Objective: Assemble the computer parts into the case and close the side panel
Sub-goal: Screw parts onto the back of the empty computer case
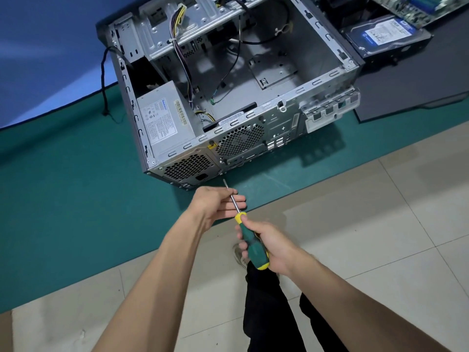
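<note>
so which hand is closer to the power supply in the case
Left. The left hand steadies the screwdriver shaft just below the case's rear corner under the power supply; the right hand grips the handle farther back.

Bare matt metal case (253, 118), glossy screwdriver shaft (232, 199)

- Even, soft indoor light; moderately bright, no hard glare.
- Computer case (228, 92) throws a soft shadow onto the green mat (63, 186) — toward the near right.
- Wide-angle distortion: mat edge and floor tiles (380, 224) curve near frame borders.
- Slight softness throughout — far corners least sharp.
</note>
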The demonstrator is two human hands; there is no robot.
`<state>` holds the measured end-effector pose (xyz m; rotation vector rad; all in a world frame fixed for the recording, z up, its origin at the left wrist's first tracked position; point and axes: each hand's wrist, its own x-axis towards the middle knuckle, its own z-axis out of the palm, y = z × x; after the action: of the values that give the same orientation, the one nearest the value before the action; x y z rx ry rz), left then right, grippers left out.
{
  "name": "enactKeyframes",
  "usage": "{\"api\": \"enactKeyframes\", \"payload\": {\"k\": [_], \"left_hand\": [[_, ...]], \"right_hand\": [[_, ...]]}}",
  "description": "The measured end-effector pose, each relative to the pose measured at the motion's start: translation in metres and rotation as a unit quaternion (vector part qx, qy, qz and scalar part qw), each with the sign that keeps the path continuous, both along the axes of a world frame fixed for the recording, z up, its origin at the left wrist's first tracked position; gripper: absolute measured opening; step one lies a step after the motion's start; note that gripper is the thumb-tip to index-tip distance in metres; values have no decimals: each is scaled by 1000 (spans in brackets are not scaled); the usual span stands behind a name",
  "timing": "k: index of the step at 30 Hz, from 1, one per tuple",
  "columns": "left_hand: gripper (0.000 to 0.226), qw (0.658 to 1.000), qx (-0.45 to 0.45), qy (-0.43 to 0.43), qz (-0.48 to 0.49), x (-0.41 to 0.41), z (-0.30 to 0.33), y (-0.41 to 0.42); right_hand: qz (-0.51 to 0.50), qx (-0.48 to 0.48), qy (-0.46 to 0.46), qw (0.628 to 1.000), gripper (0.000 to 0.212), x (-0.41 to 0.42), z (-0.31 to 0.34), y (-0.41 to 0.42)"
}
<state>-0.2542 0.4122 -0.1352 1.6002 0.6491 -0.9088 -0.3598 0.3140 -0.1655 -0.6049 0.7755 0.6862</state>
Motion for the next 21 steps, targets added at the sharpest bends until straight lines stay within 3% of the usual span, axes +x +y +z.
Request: {"api": "enactKeyframes", "payload": {"k": [2, 4, 6, 9, 10, 12, 14, 16, 18, 21], "left_hand": [[9, 1000, 6, 2, -4, 3, 3, 2], [8, 999, 43, -5, 6, 4, 4, -2], [11, 996, 85, -15, 4, 4, 2, -8], [10, 993, 113, -42, 11, 2, -2, -11], [10, 993, 110, -47, 11, 0, -2, -11], [13, 997, 74, -36, -1, -4, -2, -7], [19, 999, 8, 16, -37, -6, 2, -3], [23, 997, -25, 44, -62, -5, 5, 0], [22, 998, -13, 33, -55, -6, 5, 1], [19, 999, 16, 7, -43, -10, 3, 1]], "right_hand": [[11, 73, 12, 997, 33, -1, 1, -5], [21, 75, 18, 997, 40, -1, 1, -7], [53, -6, 5, 999, 37, -2, 3, -3], [75, -227, -23, 971, 30, -4, -1, 4], [64, -238, -27, 969, 30, -4, -3, 5], [24, -99, -11, 995, 31, -4, -3, 4], [-13, 75, 28, 997, 36, -5, 2, 1], [-9, 116, 29, 993, 40, -3, 3, 2], [41, 51, 19, 998, 41, 0, 7, 6], [102, -181, -27, 978, 37, -2, 13, 14]]}}
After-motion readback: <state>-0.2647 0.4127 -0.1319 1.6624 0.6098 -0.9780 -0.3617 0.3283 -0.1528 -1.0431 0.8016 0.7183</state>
